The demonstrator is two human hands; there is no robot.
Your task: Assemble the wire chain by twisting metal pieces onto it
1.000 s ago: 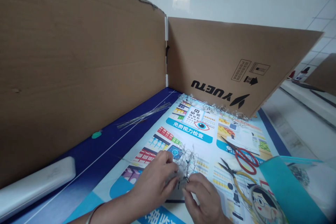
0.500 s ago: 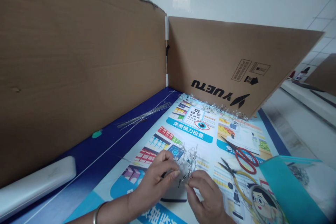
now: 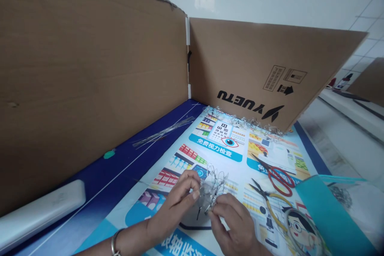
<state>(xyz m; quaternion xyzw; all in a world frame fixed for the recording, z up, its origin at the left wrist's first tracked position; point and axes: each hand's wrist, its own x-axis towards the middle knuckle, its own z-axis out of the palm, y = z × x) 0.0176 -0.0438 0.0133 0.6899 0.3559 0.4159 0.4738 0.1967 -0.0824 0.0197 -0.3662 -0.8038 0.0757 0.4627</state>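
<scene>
A tangle of thin bent wires [image 3: 215, 184], silvery with a few dark ends, is held up between my two hands. My left hand [image 3: 182, 197] is closed at the left side of the tangle, thumb and fingertips pinched together on its edge. From the right, my right hand [image 3: 233, 224] pinches the lower part of the wires between thumb and forefinger. Loops of wire stick up above the fingertips, and dark ends point down below them. Exactly which strands each hand grips is too fine to see.
Red-handled scissors [image 3: 279, 180], yellow-handled scissors [image 3: 271, 204] and a wire coil [image 3: 303, 234] lie right of my hands, beside a teal box [image 3: 330, 212]. Straight wires [image 3: 163, 133] lie at left. Cardboard walls [image 3: 252, 56] enclose the back, with more bent wires [image 3: 246, 123] along the base.
My left hand has shifted slightly at the tangle, and its fingers sit a little higher. The wires have turned slightly. My right hand keeps its pinch.
</scene>
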